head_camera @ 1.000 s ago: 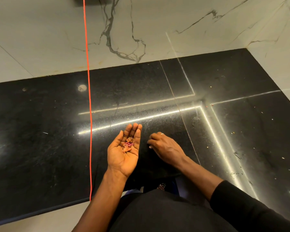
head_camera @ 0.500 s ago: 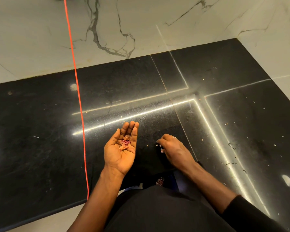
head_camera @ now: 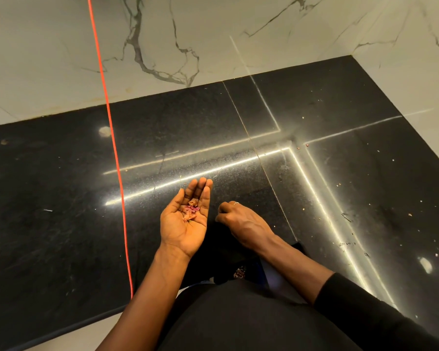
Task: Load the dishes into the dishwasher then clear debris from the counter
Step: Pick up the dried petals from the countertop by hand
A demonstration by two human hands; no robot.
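Over a black counter (head_camera: 61,198), seen from above, a person's two hands sit close together near the front edge; the left hand (head_camera: 184,224) is held palm up, fingers straight and pressed together, thumb out to the side; debris (head_camera: 190,211), a small heap of pink and tan flakes, rests in the hollow of that palm, at the base of the fingers; the right hand (head_camera: 243,222), just beside it, is turned knuckles up with its fingers curled under toward the counter; those fingertips are hidden, so I cannot tell whether they pinch anything; a ring (head_camera: 235,203) shows on one finger. More crumbs (head_camera: 338,184) lie scattered over the counter's right part, well apart from both hands; an orange cord (head_camera: 112,148) runs down across the marble wall (head_camera: 188,26) and the counter on the left.
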